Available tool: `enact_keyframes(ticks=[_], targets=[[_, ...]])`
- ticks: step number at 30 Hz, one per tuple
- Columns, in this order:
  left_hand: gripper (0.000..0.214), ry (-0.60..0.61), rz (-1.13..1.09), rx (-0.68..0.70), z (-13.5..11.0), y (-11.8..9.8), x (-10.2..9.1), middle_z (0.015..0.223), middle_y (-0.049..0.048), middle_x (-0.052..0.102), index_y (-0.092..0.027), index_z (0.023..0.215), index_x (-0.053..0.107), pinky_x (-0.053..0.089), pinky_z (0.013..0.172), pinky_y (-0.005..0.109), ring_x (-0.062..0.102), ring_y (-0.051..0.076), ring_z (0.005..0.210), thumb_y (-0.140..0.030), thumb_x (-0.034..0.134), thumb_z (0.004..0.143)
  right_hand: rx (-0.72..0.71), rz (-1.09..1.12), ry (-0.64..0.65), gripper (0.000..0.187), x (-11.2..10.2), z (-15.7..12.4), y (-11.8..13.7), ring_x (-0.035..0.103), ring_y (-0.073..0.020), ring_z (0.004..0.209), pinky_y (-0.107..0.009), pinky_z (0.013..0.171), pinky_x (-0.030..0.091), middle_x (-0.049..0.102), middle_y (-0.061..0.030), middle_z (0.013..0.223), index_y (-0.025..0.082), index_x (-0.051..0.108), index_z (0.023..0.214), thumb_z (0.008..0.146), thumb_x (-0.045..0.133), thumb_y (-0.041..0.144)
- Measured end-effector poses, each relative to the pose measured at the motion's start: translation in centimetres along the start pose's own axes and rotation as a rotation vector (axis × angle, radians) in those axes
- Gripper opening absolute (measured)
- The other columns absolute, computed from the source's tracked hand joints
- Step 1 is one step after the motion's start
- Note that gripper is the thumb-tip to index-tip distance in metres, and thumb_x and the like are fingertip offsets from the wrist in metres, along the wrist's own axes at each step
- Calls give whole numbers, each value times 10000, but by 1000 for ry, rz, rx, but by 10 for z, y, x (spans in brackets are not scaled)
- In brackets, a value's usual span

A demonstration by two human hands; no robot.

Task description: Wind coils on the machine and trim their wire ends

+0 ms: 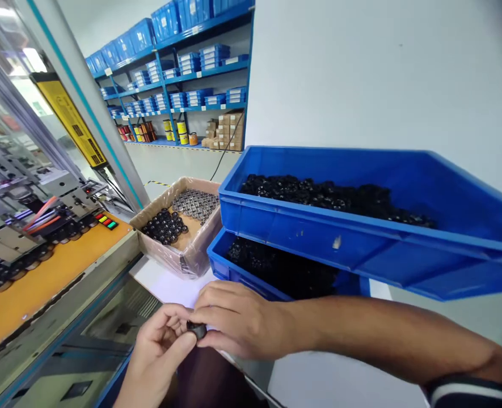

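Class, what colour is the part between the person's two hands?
The part is black; the head view shows it.

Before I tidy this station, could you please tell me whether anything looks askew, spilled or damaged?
Mildly odd: the upper blue bin sits offset over the lower bin, leaving part uncovered; the upper one bears a pale mark outside. No spill shows; the held black part is too small to judge.

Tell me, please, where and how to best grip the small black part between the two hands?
The small black part is probably best pinched by its rounded outer wall, from the right, as the right hand does: its curve suits opposed fingertips, and the left hand occupies its left.
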State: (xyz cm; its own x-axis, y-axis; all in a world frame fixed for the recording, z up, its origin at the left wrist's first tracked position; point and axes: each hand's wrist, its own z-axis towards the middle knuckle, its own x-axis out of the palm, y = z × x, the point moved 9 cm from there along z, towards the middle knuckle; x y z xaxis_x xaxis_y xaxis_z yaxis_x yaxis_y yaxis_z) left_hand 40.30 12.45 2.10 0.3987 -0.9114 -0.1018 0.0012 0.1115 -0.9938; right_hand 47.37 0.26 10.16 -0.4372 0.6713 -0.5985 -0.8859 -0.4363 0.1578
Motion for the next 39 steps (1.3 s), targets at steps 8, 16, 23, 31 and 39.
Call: enact_keyframes(ticks=[8, 16, 23, 31, 39], targets=[[284, -124, 795, 124, 119, -41, -56, 1021, 104, 755, -157, 952, 721, 571, 808, 321, 712, 212, 891, -415, 654, 853, 483, -191, 358, 194, 1, -49, -110, 635, -199, 927, -325, 837, 508, 676, -112, 989, 114, 643, 1045, 978, 516, 244], [292, -99, 1215, -116, 310, -7, -91, 1165, 82, 663, -161, 1150, 633, 564, 863, 431, 660, 217, 1002, -351, 614, 929, 772, -225, 638, 191, 9, -83, -158, 656, -185, 807, -290, 696, 406, 701, -64, 892, 152, 658, 823, 927, 500, 127], [329, -126, 1405, -227, 362, 27, -105, 1234, 95, 632, -183, 1215, 605, 560, 881, 438, 644, 231, 1055, -344, 615, 928, 808, -113, 767, 147, 14, -89, -155, 674, -195, 855, -291, 695, 381, 698, -50, 952, 173, 645, 866, 929, 513, 189], [346, -94, 1528, -237, 373, 44, -100, 1242, 99, 628, -173, 1225, 599, 555, 891, 453, 640, 239, 1069, -346, 617, 926, 846, -45, 849, 167, 12, -86, -151, 674, -198, 881, -284, 716, 393, 685, -50, 963, 168, 614, 862, 925, 466, 125], [350, -101, 1588, -230, 369, 41, -100, 1239, 100, 629, -169, 1226, 598, 556, 889, 452, 641, 240, 1067, -345, 620, 925, 847, -33, 812, 152, 12, -88, -153, 664, -194, 870, -284, 713, 389, 686, -50, 966, 172, 625, 872, 927, 484, 153]])
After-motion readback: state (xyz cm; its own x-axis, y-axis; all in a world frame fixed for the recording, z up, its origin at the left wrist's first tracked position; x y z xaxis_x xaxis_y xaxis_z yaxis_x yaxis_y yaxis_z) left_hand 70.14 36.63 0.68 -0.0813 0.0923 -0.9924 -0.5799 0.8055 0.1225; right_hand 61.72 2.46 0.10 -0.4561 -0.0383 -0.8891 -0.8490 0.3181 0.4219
